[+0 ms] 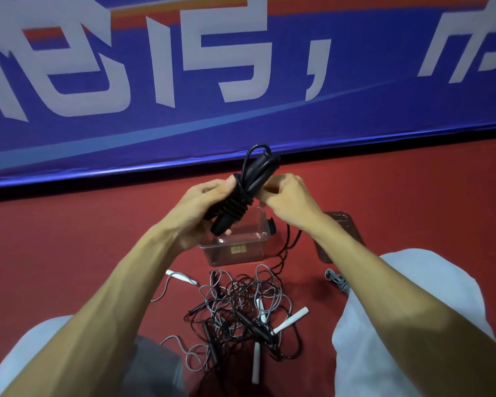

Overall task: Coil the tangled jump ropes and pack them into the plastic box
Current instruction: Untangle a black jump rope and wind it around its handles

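My left hand [196,209] grips a black jump rope bundle [238,196], its cord wound several times round the two black handles. At the bundle's upper right, my right hand [287,200] pinches the cord. A loop of cord sticks up above both hands. Just below the bundle stands the clear plastic box [235,249] on the red floor, open on top. In front of it lies a tangled pile of ropes [241,316], black and grey cords with white and black handles.
The box's lid [341,236] lies flat to the right of it, partly behind my right forearm. A black cord [287,250] trails beside the box. A grey cord [337,280] lies by my right knee. A blue banner [184,81] backs the floor.
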`<state>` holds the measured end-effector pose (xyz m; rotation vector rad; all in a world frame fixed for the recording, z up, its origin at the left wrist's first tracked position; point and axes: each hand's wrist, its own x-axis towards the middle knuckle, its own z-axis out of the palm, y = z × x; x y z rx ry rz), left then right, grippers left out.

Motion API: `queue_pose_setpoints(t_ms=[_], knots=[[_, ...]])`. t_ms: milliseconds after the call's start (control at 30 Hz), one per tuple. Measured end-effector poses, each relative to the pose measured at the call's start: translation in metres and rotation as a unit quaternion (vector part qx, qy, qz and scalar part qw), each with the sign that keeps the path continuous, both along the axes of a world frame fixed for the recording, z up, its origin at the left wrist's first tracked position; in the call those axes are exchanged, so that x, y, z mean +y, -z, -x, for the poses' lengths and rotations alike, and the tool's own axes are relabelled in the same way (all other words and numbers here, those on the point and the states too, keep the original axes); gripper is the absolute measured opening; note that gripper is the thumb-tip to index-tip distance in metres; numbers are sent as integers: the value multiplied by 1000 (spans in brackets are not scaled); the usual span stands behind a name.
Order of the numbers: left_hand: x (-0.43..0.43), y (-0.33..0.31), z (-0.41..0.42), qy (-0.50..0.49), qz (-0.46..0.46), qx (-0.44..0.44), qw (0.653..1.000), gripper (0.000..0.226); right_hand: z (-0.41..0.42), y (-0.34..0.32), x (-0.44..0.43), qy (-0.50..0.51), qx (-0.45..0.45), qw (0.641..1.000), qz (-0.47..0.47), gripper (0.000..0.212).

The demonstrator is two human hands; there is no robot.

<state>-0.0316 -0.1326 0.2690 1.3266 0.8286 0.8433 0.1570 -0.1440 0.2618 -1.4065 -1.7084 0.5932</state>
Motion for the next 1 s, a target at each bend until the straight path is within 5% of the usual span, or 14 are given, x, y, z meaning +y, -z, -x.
queue_pose_setpoints(t_ms=[267, 367, 533, 633, 1000], knots=[[-4, -2, -9, -84, 20, 4, 996, 29, -6, 7, 3, 5, -104, 994, -29, 12], [-2, 0, -9, -97, 15, -9, 995, 40, -7, 15, 7, -50, -113, 989, 78, 15], [1, -1, -4, -175, 14, 13, 984, 21, -5, 21, 4, -154, -244, 928, 236, 14], [7, 5, -1, -187, -3, 49, 981, 18, -2, 18, 1, -175, -246, 910, 284, 16], [21, 20, 10, -173, -152, 212, 950, 32, -14, -5, -6, -164, -275, 928, 190, 15]])
